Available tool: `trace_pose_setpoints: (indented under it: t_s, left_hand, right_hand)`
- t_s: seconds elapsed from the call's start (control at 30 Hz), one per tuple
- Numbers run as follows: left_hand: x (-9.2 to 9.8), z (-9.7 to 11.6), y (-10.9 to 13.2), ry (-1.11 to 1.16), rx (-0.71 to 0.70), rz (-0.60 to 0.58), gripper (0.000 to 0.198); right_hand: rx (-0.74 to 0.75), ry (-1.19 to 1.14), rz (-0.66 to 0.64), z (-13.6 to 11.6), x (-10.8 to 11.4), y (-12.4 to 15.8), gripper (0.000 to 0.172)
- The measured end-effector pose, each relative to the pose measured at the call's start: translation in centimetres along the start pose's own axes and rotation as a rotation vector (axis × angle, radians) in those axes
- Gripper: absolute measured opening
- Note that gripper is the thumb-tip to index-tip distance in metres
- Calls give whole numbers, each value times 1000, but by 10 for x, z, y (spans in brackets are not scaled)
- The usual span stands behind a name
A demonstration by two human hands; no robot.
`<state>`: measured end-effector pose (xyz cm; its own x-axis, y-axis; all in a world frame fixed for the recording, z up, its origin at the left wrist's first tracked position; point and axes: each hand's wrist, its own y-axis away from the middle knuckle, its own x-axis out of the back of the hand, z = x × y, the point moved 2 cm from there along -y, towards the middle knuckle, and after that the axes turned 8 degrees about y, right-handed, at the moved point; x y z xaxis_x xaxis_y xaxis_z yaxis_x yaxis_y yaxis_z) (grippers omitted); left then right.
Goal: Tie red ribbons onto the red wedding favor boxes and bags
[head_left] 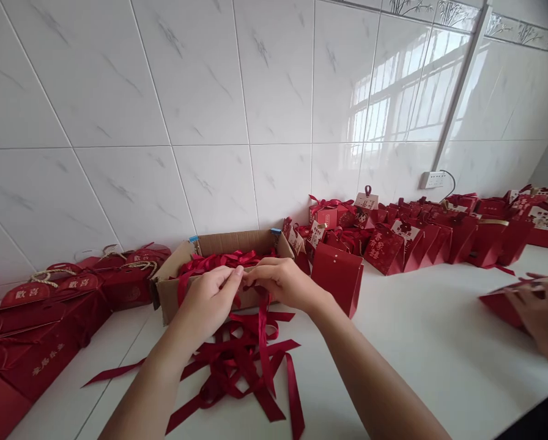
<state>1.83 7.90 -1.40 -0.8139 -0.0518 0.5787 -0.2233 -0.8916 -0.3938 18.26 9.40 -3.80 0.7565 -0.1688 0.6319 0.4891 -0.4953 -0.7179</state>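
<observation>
Both hands meet in front of a cardboard box (pixel 173 299) filled with dark red ribbons (pixel 219 263). My left hand (pixel 212 299) has its thumb and fingers closed in a pinch. Beside it, my right hand (pixel 285 281) pinches a red satin ribbon (pixel 263 342), whose tails hang down over the table. The fingertips almost touch, and what lies between them is partly hidden. Under the hands lies a loose heap of cut ribbons (pixel 237 366). A plain red gift box (pixel 336 275) stands just right of my right hand.
Red boxes with rope handles (pixel 67 330) line the left side. Rows of red gift boxes (pixel 439 238) stand along the tiled wall (pixel 200 91). At the far right, another person's hand (pixel 542 311) holds a red box (pixel 503 305). A socket (pixel 433 179) is on the wall.
</observation>
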Motion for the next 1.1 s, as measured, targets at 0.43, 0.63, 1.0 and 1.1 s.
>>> trace_pose_setpoints:
  t_s: [0.43,0.63,1.0,1.1]
  left_hand:
    - [14,-4,-3,192,65,20,43]
    - [17,-1,1,163,76,32,39]
    - [9,14,14,193,-121,54,36]
    - [4,20,20,256,-202,89,55]
  right_hand:
    - [-654,-233,773,29,81,133,15]
    - [-730,-26,662,63,54,136,25]
    - [-561,15,725,19,55,88,18]
    - [-449,-128,568,-16,55,58,13]
